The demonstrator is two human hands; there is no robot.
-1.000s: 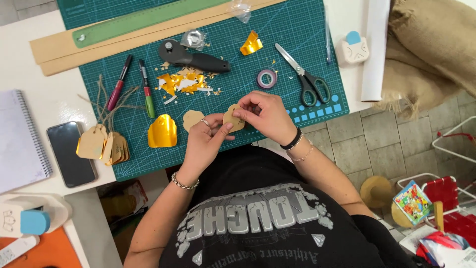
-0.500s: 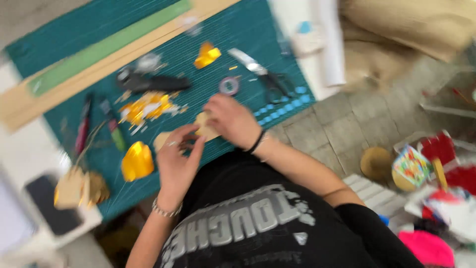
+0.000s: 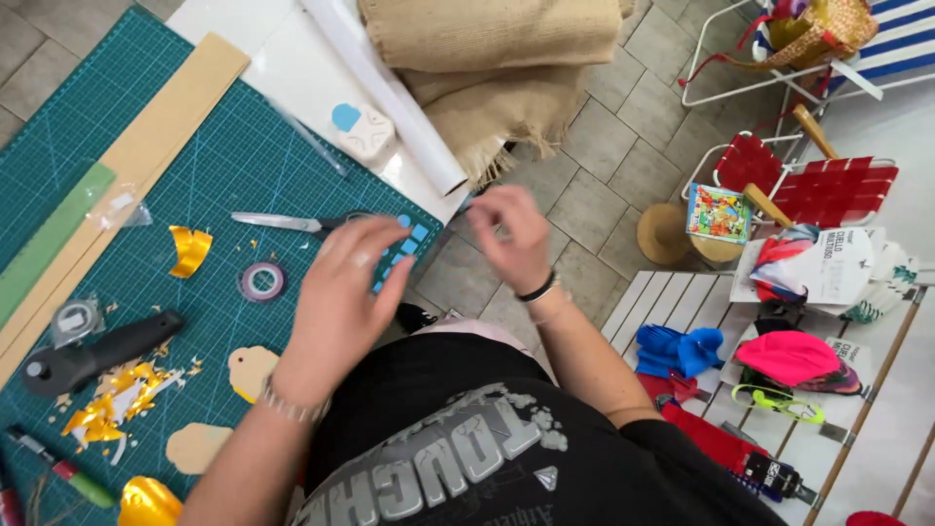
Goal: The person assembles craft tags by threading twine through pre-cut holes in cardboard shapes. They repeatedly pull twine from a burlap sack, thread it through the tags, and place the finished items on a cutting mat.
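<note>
At near edge of surface, your left hand (image 3: 336, 297) hovers over cutting mat (image 3: 243, 166), fingers spread, grip holding nothing. Right hand (image 3: 511, 234) raised past surface corner, blurred; cannot tell if grip pinches anything. Scissors (image 3: 282, 223) lie just beyond left hand. Cut kraft tags (image 3: 251, 370) lie by wrist. Gold foil scraps (image 3: 107, 409) not yet stuck on tags.

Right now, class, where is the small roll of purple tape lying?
In the head view, the roll of purple tape lies flat on the green cutting mat, left of the left hand, below the scissors and right of a curled gold foil piece.
</note>
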